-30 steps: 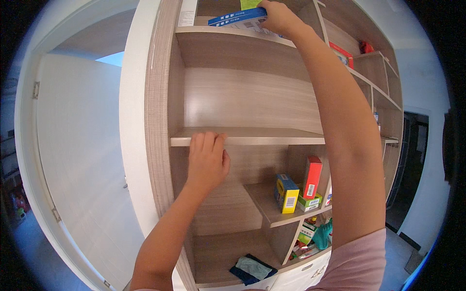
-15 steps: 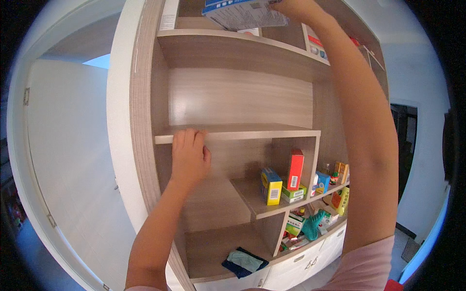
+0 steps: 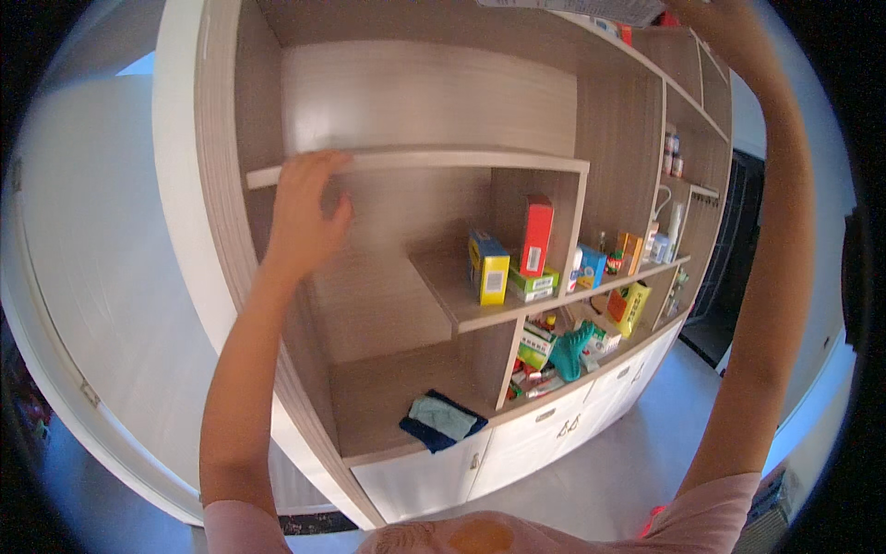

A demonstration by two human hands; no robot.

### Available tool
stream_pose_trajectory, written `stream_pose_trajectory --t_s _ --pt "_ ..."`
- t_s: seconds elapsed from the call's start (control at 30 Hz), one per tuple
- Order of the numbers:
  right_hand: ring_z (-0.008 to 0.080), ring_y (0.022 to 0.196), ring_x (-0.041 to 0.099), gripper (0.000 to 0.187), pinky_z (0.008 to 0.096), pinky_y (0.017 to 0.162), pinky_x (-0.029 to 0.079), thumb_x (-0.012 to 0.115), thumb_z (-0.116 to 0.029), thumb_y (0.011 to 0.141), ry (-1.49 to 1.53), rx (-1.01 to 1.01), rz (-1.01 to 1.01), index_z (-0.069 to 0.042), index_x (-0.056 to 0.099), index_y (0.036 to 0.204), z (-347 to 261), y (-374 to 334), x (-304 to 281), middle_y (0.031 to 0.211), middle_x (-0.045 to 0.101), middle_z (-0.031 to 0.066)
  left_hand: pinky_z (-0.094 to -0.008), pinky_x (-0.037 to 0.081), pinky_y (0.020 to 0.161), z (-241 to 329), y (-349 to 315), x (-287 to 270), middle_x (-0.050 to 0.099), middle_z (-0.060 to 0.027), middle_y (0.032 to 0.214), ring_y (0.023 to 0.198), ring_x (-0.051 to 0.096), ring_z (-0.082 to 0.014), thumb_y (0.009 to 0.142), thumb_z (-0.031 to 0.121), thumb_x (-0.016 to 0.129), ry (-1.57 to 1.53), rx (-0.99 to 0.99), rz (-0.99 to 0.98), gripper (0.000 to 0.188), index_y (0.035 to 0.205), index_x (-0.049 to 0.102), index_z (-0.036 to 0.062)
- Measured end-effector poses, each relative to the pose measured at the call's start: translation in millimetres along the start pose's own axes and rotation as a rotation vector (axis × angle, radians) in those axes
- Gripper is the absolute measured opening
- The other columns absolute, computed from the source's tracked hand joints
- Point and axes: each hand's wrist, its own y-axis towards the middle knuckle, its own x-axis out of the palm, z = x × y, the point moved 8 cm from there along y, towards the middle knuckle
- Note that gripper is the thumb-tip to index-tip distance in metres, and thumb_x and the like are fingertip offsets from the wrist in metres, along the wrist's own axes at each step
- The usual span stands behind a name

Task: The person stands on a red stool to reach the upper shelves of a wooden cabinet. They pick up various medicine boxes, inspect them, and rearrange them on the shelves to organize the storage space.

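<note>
My left hand rests at the left end of the middle shelf board. Its fingers lie over the front edge, and the thumb stands apart below, touching nothing. At the upper right, my raised right hand grips a printed cardboard box. Only the underside of that box shows; the rest is cut off by the top of the picture. Beneath the board, a blue and yellow box and a red upright box stand on a smaller shelf, the red one on top of green and white boxes.
A folded dark blue and pale green cloth lies on the bottom shelf. Right compartments hold a teal object, a yellow pack, a blue box and bottles. White cabinet doors run below; a white door stands left.
The view has swung downward and to the right. My right hand has carried the box rightward, mostly out of the picture. My left hand stays at the shelf edge.
</note>
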Motion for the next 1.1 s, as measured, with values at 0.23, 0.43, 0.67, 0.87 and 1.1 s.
stream_pose_trajectory --t_s 0.23,0.43,0.67,0.87,1.1 --pt "0.0161 0.088 0.057 0.04 0.0279 0.074 0.048 0.065 0.0 0.071 0.01 -0.179 -0.032 -0.001 0.051 0.108 13.3 -87.8 4.5 0.097 0.058 0.0091 -0.033 0.037 0.097 -2.3 38.4 -26.0 0.052 -0.0125 0.115 0.109 0.05 -0.0217 0.083 0.021 0.057 -0.937 -0.387 0.13 0.038 0.115 0.048 0.0023" --pt "0.0216 0.094 0.057 0.047 0.03 0.079 0.046 0.063 0.006 0.061 0.133 -0.126 -0.034 -0.008 0.056 0.106 9.1 -162.7 9.1 0.101 0.058 0.0092 -0.0378 0.033 0.101 59.0 82.2 -52.9 0.038 -0.022 0.129 0.118 0.042 -0.0296 0.091 0.037 0.039 -1.135 -0.336 -0.238 0.056 0.131 0.028 -0.0001" --pt "0.0345 0.105 0.051 0.054 0.0389 0.088 0.043 0.062 0.01 0.053 0.316 0.0 -0.278 -0.004 0.054 0.105 -18.2 -247.1 44.1 0.106 0.052 0.0155 -0.0385 0.034 0.1 107.0 21.3 14.5 0.037 -0.0211 0.13 0.119 0.041 -0.03 0.079 0.036 0.057 -1.186 -0.505 -0.601 0.076 0.136 0.017 0.0047" --pt "0.039 0.103 0.05 0.048 0.0436 0.084 0.046 0.06 0.009 0.056 0.455 -0.01 -0.276 -0.002 0.055 0.102 -31.4 -307.0 74.6 0.103 0.051 0.0166 -0.0375 0.033 0.098 122.7 -45.5 65.9 0.041 -0.0218 0.125 0.118 0.039 -0.0291 0.061 0.025 0.08 -1.259 -0.748 -0.78 0.109 0.137 0.005 -0.0009" --pt "0.0368 0.103 0.05 0.045 0.0412 0.085 0.046 0.058 0.009 0.057 0.473 0.044 -0.351 -0.003 0.056 0.1 -43.5 -355.5 98.3 0.102 0.052 0.0144 -0.0364 0.034 0.098 106.8 -106.9 81.8 0.044 -0.0176 0.123 0.117 0.041 -0.0277 0.059 0.018 0.08 -1.26 -0.938 -0.741 0.1 0.136 0.018 0.0015"
